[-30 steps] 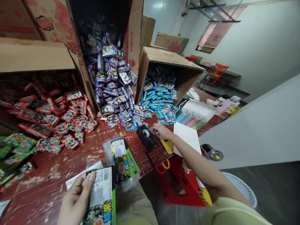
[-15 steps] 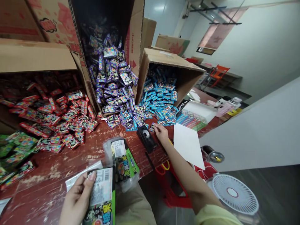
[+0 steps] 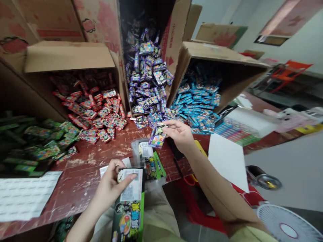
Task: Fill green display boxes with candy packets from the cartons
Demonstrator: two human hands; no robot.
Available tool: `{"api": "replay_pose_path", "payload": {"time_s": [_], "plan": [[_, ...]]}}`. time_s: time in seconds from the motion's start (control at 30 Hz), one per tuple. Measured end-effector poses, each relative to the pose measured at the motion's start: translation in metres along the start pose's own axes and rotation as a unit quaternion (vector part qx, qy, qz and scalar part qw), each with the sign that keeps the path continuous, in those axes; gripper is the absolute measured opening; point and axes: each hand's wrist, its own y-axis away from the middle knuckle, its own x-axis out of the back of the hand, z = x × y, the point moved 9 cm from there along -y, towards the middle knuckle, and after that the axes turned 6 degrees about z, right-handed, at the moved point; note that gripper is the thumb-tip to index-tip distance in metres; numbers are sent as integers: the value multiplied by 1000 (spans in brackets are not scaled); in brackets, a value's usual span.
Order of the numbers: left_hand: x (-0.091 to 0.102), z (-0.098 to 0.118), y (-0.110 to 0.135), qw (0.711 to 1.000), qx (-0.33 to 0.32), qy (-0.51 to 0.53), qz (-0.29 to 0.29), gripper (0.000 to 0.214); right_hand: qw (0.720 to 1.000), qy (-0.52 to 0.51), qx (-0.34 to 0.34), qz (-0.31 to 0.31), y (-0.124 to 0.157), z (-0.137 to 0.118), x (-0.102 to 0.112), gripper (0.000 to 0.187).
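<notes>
My left hand (image 3: pixel 113 183) grips a black and green candy packet (image 3: pixel 128 215) with a white label, held above my lap at the table's near edge. Between the thumb and fingers of my right hand (image 3: pixel 180 134) is a small purple candy box (image 3: pixel 157 135), raised over the table in front of the purple pile. Beneath it lie more black and green packets (image 3: pixel 151 163) in clear plastic. My right hand partly covers a black tape dispenser (image 3: pixel 176 149).
Tipped cartons spill red candy boxes (image 3: pixel 101 111), purple boxes (image 3: pixel 146 90), blue boxes (image 3: pixel 199 104) and green boxes (image 3: pixel 47 137). A label sheet (image 3: pixel 25 193) lies at left, white paper (image 3: pixel 224 159) at right. A white fan (image 3: pixel 290 225) and a red stool (image 3: pixel 194 208) stand below.
My right hand has lifted a purple candy box from beside the tape dispenser and brought it left. My left hand still holds the packet. The view has swung left.
</notes>
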Motion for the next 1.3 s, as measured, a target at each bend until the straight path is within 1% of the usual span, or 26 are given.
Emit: {"api": "replay_pose_path", "payload": {"time_s": [0.07, 0.13, 0.17, 0.23, 0.3, 0.33, 0.4, 0.47, 0.57, 0.6, 0.67, 0.7, 0.73, 0.8, 0.87, 0.9, 0.97, 1.0, 1.03, 1.07, 1.1, 1.13, 1.17, 1.2, 1.23, 1.3], "plan": [[0, 6, 3, 1000, -10, 2, 8, 37, 995, -18, -20, -100, 9, -9, -53, 26], [1, 12, 7, 1000, -2, 16, 12, 39, 977, -14, -45, -209, 20, -9, -95, 19], [1, 14, 8, 1000, 4, 24, 13, 39, 963, -7, -55, -265, 25, -8, -112, 15], [3, 17, 11, 999, 12, 28, 13, 39, 927, 27, -58, -370, 36, -6, -136, 8], [5, 16, 12, 1000, 13, 12, 17, 40, 887, 85, -30, -452, 44, -8, -150, 7], [6, 15, 13, 1000, 13, 1, 23, 41, 870, 116, -5, -479, 47, -10, -154, 8], [9, 12, 13, 999, 13, -14, 40, 42, 843, 173, 42, -508, 50, -14, -161, 9], [8, 8, 14, 999, 23, -7, 46, 43, 829, 208, 59, -516, 52, -17, -166, 10], [4, 4, 14, 997, 55, 39, 42, 46, 820, 218, 33, -529, 53, -15, -174, 9], [3, 4, 14, 995, 67, 53, 43, 48, 813, 221, 30, -539, 55, -14, -178, 9], [2, 4, 13, 993, 80, 73, 45, 52, 791, 236, 47, -562, 59, -10, -186, 10], [2, 5, 12, 992, 83, 79, 45, 52, 786, 241, 57, -567, 61, -6, -188, 10], [3, 6, 12, 992, 85, 83, 48, 52, 791, 240, 59, -560, 60, 0, -188, 9], [11, 4, 11, 989, 87, 91, 73, 52, 829, 214, 43, -514, 57, 14, -183, 8], [21, -2, 12, 986, 90, 97, 104, 55, 867, 161, 24, -471, 61, 28, -173, 14], [25, -5, 12, 985, 89, 96, 110, 57, 875, 131, 24, -465, 67, 34, -168, 13], [28, -11, 13, 989, 76, 80, 103, 54, 875, 99, 42, -473, 80, 45, -158, 10], [29, -14, 12, 991, 65, 66, 96, 48, 875, 112, 54, -469, 80, 51, -152, 11], [30, -16, 12, 993, 55, 51, 90, 41, 881, 151, 65, -444, 74, 60, -144, 13], [30, -18, 13, 995, 47, 37, 84, 36, 890, 221, 72, -392, 58, 70, -131, 14], [30, -19, 13, 995, 41, 26, 82, 34, 895, 308, 70, -316, 36, 80, -114, 16], [30, -20, 13, 996, 40, 20, 80, 34, 889, 393, 62, -227, 10, 88, -93, 18], [30, -21, 13, 996, 43, 20, 80, 34, 870, 472, 44, -134, -14, 93, -71, 20], [30, -21, 14, 995, 48, 25, 81, 34, 852, 517, 30, -74, -35, 98, -54, 24], [30, -20, 14, 994, 51, 35, 85, 35, 835, 548, 17, -30, -52, 102, -41, 29], [33, -14, 15, 992, 46, 48, 111, 37, 814, 581, 3, 11, -76, 112, -29, 39]]}}
